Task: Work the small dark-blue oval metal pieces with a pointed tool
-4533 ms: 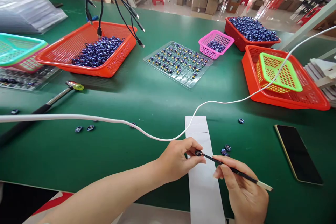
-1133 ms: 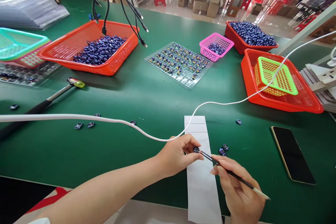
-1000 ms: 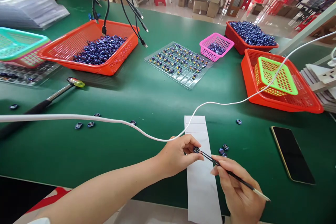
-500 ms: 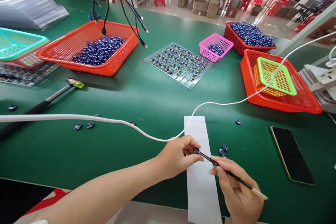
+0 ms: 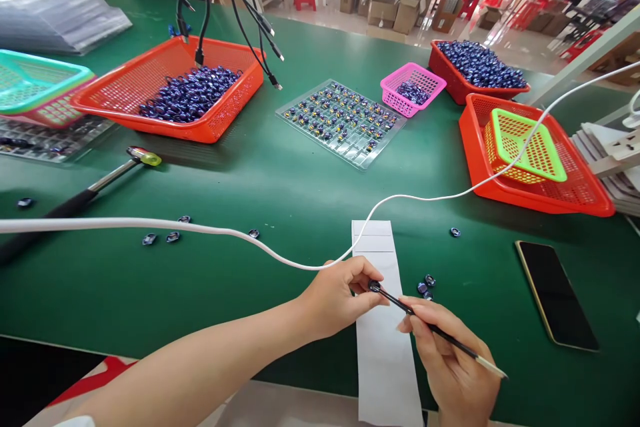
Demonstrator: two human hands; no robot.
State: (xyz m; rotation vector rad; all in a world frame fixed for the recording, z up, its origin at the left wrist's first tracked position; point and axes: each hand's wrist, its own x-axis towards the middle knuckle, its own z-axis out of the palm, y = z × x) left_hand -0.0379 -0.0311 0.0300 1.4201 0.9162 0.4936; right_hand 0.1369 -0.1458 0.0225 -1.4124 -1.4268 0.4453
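My left hand (image 5: pixel 343 297) pinches a small dark blue, shiny part (image 5: pixel 374 286) between thumb and forefinger, above a strip of white paper (image 5: pixel 385 353). In my right hand (image 5: pixel 453 347) is a pair of slim black tweezers (image 5: pixel 435 329) with a pale rear end, held like a pen. The tips of the tweezers meet the small part at my left fingertips; the exact contact is too small to make out. Just beyond my right hand lie several similar loose parts (image 5: pixel 423 287). A white cable (image 5: pixel 300 267) runs across, passing over the paper and close to my left hand.
A phone (image 5: pixel 557 293) lies at right. Farther back are a red basket of dark blue parts (image 5: pixel 220 123), a clear tray (image 5: pixel 360 161), a pink basket (image 5: pixel 400 107) and a red basket (image 5: pixel 540 197) holding smaller ones. A hammer (image 5: pixel 113 177) lies left; black cables (image 5: pixel 240 3) hang above.
The tweezers and my right hand have shifted very slightly left. My left hand keeps its pinch on the small part, and the things on the table stay in place.
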